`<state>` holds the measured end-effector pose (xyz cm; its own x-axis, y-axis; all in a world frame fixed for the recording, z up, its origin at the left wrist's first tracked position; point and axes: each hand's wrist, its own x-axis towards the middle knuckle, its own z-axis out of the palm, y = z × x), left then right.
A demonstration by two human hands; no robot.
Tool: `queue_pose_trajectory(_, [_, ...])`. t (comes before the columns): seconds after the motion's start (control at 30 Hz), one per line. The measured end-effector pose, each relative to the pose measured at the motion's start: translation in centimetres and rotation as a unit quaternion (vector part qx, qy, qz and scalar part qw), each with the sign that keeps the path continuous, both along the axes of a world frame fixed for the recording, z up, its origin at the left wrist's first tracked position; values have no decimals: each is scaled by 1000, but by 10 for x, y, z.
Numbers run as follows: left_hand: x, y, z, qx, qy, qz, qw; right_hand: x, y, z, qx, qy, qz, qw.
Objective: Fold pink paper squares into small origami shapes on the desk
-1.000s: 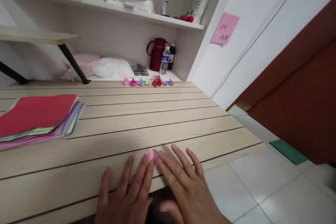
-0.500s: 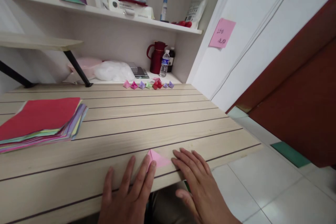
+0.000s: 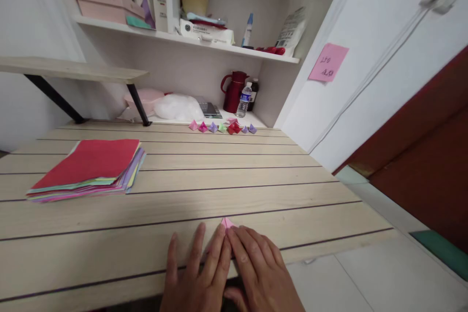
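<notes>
A small, folded piece of pink paper (image 3: 227,223) lay near the front edge of the pale, dark-lined wooden worktop (image 3: 175,209), mostly hidden under the fingers, its peaked tip showing beyond them. The left hand (image 3: 199,275) rested palm down with its grip spread, the index finger and its neighbour reaching onto the paper. The right hand (image 3: 261,268) lay flat just beside it, its fingers close together and angled in over the paper's right side; neither grip appeared to be pinching anything.

The likeliest trouble, to judge from this, was a crooked crease: if the left fingertips eased off while the right hand pressed, the light sheet could have skated or twisted. Uneven pressure might also have left one side higher than the other. With the fingers covering the edges, a misalignment would have been hard to spot. A thick stack of square coloured paper sheets (image 3: 91,158), red on top, sat well apart, so knocking it seemed unlikely.
</notes>
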<state>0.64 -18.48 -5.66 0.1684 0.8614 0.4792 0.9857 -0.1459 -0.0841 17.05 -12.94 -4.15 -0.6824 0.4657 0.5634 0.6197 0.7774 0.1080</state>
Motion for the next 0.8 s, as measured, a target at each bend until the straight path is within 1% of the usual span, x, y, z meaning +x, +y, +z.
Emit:
queue_pose_trajectory(0.17, [-1, 0, 1, -10, -18, 2, 1000, -11, 1, 3, -55, 24, -61, 996])
queue_pose_trajectory(0.43, [-2, 0, 5, 9, -39, -5, 999, -13, 6, 5, -63, -24, -84, 994])
queue_pose_trajectory(0.57, [-4, -1, 0, 23, -26, -5, 999, -11, 6, 5, -78, -15, -77, 994])
queue_pose_trajectory(0.67, [-13, -8, -5, 36, -9, 5, 999, -10, 5, 5, -90, -9, -64, 994])
queue_pose_trajectory(0.8, [-23, -17, -10, 39, 2, 18, 999, -11, 5, 4, -86, -4, -63, 994])
